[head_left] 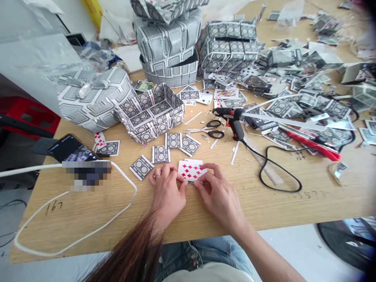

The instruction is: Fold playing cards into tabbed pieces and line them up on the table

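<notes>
Near the table's front edge, a playing card with red diamonds lies face up between my hands. My left hand pinches its left lower corner, thumb and fingertips together. On the other side, my right hand grips the right lower corner the same way. A thin dark strip shows at the card's bottom edge, where the thumbs meet it. Several folded cards with patterned backs lie just beyond my left hand. Behind them stands an open box woven from cards.
Scissors and a black hot glue gun with its looping cord lie ahead. A phone and white cable are at left. Woven card baskets stand behind. Loose cards and scraps cover the right side.
</notes>
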A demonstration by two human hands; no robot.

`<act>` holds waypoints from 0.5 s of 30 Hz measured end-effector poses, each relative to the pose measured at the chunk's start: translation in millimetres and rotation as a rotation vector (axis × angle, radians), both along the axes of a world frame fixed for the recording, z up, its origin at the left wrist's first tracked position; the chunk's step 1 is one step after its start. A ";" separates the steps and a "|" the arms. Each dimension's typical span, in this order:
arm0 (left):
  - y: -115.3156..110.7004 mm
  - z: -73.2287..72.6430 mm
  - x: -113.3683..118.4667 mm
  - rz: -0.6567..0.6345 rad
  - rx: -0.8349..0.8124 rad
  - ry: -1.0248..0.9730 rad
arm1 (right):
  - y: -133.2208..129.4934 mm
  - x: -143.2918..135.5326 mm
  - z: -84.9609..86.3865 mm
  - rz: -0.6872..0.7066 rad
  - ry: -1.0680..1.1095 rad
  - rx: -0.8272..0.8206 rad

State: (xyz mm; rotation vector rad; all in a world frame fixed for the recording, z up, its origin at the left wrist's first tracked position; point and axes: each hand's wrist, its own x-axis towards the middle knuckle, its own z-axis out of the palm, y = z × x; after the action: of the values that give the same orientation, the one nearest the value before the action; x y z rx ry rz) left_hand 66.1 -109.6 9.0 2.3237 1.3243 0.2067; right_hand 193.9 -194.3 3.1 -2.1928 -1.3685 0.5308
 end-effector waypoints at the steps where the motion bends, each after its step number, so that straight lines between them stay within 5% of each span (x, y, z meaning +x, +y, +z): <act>1: -1.2 0.1 0.4 0.011 -0.009 0.002 | 0.5 0.0 0.8 0.003 -0.010 -0.024; 10: 1.4 2.1 -3.0 0.016 -0.131 -0.007 | 3.4 2.5 5.0 0.048 -0.011 -0.083; 15: 0.1 -1.0 -4.7 0.017 -0.123 -0.035 | 3.6 7.4 6.6 0.206 -0.063 -0.049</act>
State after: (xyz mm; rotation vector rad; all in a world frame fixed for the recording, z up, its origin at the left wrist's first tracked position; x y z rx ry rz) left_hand 61.3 -109.5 7.9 2.1978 1.3021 0.1659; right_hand 201.3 -190.7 9.7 -2.1353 -1.6429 0.5781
